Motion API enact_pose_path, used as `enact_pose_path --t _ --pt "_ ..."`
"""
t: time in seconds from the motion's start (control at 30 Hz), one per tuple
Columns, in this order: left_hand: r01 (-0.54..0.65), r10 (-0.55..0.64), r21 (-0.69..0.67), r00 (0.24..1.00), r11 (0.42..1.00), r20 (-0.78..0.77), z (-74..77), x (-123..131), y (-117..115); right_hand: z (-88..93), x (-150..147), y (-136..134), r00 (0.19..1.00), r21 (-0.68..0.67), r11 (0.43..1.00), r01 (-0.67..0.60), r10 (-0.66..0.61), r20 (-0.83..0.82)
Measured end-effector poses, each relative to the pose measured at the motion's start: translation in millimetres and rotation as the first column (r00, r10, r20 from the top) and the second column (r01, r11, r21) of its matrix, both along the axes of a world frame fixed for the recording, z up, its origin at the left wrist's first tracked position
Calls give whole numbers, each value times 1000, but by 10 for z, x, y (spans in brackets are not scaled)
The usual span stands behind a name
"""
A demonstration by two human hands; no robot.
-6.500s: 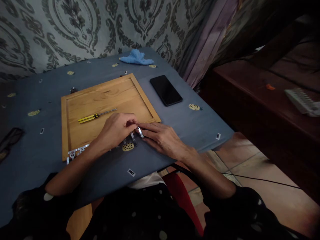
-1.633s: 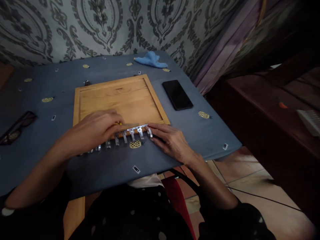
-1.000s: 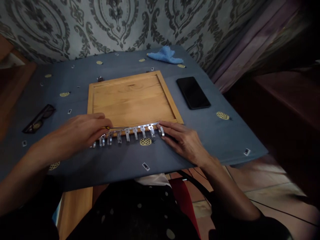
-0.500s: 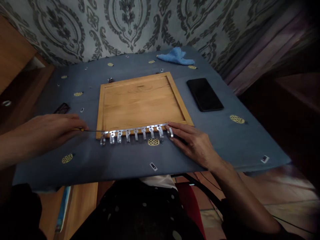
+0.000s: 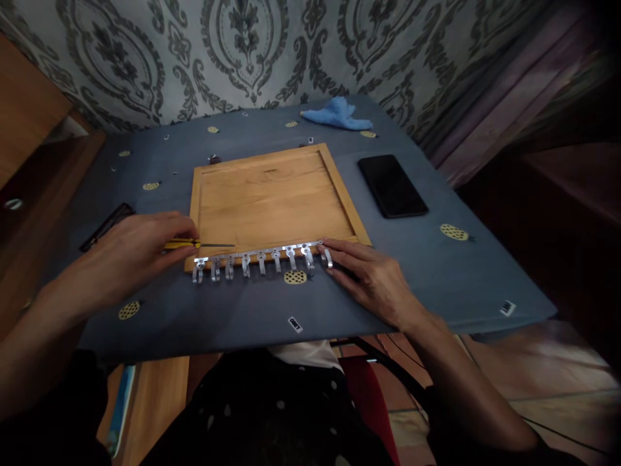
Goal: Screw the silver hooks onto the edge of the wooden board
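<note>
My left hand (image 5: 140,249) grips a screwdriver (image 5: 182,244) by its yellow handle. The thin metal shaft points right, over the near left corner of a framed wooden board (image 5: 272,200). Along the board's near edge runs a silver metal hook rail (image 5: 262,254), its several curved hooks hanging past the edge. My right hand (image 5: 376,278) rests at the rail's right end, with fingers on the rail and the board's corner and the last hook between them. Its thumb side is partly hidden.
A black smartphone (image 5: 392,186) lies right of the board, a blue cloth (image 5: 338,114) behind it. A dark object (image 5: 107,226), perhaps glasses or a case, lies beyond my left hand. The blue tablecloth (image 5: 233,317) ends close to my body. Wooden furniture (image 5: 29,97) stands at left.
My left hand has moved right with the screwdriver, whose shaft now lies over the board, above the rail's left part. My right hand has stayed at the rail's right end.
</note>
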State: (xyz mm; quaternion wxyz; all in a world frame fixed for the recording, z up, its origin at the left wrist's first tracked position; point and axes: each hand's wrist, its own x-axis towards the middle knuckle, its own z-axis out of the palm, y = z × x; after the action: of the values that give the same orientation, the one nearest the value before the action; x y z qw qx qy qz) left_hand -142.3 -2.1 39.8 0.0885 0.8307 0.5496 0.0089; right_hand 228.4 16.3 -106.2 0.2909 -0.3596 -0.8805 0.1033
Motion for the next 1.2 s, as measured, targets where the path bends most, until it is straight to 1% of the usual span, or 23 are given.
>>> enact_pose_path --t 0.13,0.23,0.3,0.43,0.47,0.57,0.67,0.77,0.9,1.07,1.2 --pt "2 -2 74 1000 997 4 26 96 18 22 -8 -7 1000 -15 1000 0 1 6" --pt "2 -9 107 998 994 63 23 191 86 30 -13 -6 1000 -29 1000 9 -8 16" --pt "-43 26 118 990 992 141 1 246 136 29 -14 -4 1000 -31 999 15 -15 11" --pt "-195 161 86 940 977 300 -84 309 188 31 -11 0 1000 -25 1000 7 -7 -2" --pt "-211 167 98 928 973 334 -111 311 187 31 -9 1 1000 -26 1000 4 -4 -3" --pt "-219 128 189 907 957 402 -174 285 148 26 -6 7 1000 -29 1000 2 -1 2" --pt "-222 119 283 933 933 340 -184 242 59 8 -7 11 1000 -10 1000 0 0 6" --pt "-224 137 333 955 916 264 -168 207 -53 -5 -7 12 1000 -7 1000 -1 1 5" --pt "-189 102 322 958 928 267 -176 171 -177 -2 1 13 1000 -17 1000 -9 9 -4" --pt "-155 75 319 966 935 248 -194 146 -254 2 12 17 1000 -28 999 -25 24 -14" --pt "-74 7 312 978 947 211 -179 155 -271 -5 14 15 1000 -36 999 -22 21 -17"
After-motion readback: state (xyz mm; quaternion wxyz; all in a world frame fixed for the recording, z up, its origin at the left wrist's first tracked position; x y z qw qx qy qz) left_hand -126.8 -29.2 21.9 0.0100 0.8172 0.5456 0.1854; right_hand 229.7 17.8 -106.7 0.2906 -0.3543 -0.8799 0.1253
